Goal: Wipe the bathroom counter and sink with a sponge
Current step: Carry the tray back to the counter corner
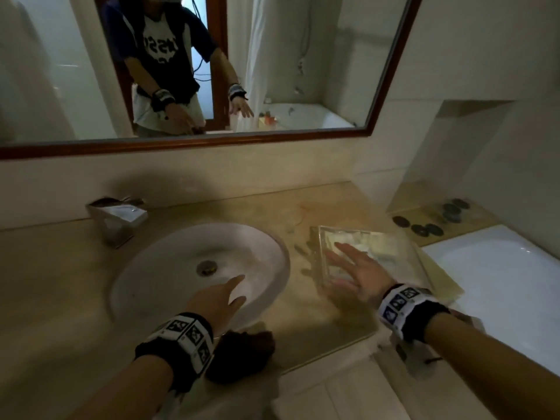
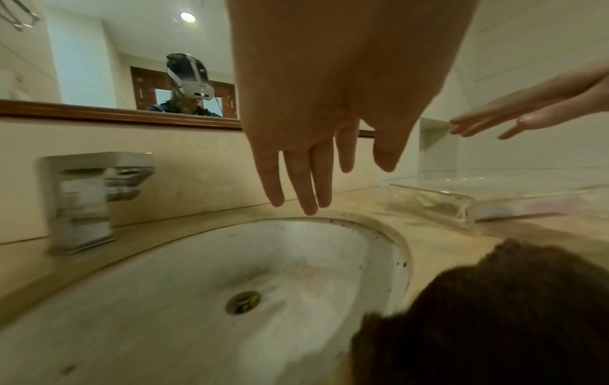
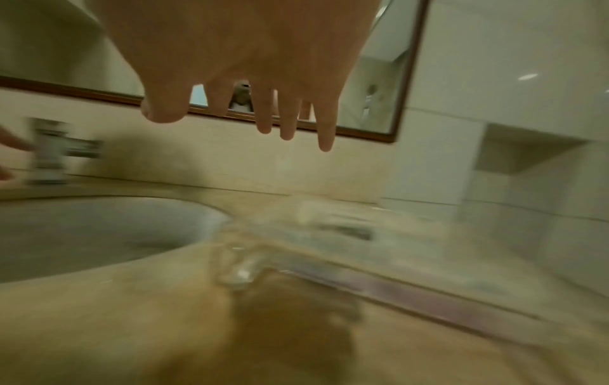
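Observation:
A white oval sink [image 1: 157,283] with a metal drain [image 1: 207,267] is set into the beige counter [image 1: 54,283]. My left hand [image 1: 235,289] hovers over the sink's near rim with straight fingers and holds nothing; it shows the same in the left wrist view [image 2: 339,177]. A dark brown sponge [image 1: 242,353] lies on the counter's front edge just below that wrist, also in the left wrist view [image 2: 494,312]. My right hand [image 1: 345,262] is spread flat above a clear glass tray [image 1: 378,237], empty; whether it touches the tray I cannot tell. The right wrist view is blurred.
A chrome faucet [image 1: 118,218] stands behind the sink at the left. A folded pale cloth [image 1: 439,277] lies under the tray. A white bathtub [image 1: 500,283] adjoins the counter's right end, with several dark round stones [image 1: 433,222] on its ledge. A framed mirror [image 1: 212,144] hangs above.

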`<state>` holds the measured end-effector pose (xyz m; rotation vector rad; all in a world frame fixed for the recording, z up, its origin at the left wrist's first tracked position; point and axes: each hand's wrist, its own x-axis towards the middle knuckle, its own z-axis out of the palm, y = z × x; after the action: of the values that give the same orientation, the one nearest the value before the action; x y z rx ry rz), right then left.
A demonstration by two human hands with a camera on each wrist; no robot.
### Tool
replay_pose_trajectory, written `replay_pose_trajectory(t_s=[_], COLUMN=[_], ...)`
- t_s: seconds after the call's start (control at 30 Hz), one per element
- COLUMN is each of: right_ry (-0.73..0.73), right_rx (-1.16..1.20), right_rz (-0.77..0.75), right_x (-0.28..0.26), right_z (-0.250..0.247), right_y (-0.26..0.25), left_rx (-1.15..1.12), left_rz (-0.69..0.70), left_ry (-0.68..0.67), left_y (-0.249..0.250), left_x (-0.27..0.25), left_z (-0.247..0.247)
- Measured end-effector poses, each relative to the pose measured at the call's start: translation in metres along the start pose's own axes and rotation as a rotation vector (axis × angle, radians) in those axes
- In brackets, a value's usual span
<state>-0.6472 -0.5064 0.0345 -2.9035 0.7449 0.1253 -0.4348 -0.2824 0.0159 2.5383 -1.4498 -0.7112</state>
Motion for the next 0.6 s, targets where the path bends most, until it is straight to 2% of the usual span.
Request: replay_pose_trajectory(t_s=[0.1,0.23,0.3,0.37,0.47,0.53,0.6], right_ry=[0.020,0.000,-0.011,-0.012,-0.038,-0.064,-0.048], right_rx=[0.054,0.114,0.228,0.346,0.481,0.565,0.630], right_rz=[0.224,0.327,0.343,0.372,0.376,0.363,0.383], right_x=[-0.011,-0.024,-0.026,-0.024,-0.017,-0.012,-0.006], right_z=[-0.004,0.005,0.014,0.025,0.035,0.041,0.051], right_y=[0.079,0.161,0.192,0.217,0.232,0.231,0.239], left_rx=[-0.046,-0.202,-0.319,-0.396,-0.569,-0.584,-0.513], left_rz=[0.044,0.047,0.041,0.047,0.056,0.019,-0.009], left_ry=[-0.008,0.002,0.001,-0.005,0.054,0.072,0.028], left_y=[0.041,0.097,0.126,0.150,0.175,0.182,0.182], left_x=[0.042,0.105,0.134,0.155,0.175,0.186,0.198], left_z=[0.000,0.011,0.018,0.026,0.035,0.041,0.049])
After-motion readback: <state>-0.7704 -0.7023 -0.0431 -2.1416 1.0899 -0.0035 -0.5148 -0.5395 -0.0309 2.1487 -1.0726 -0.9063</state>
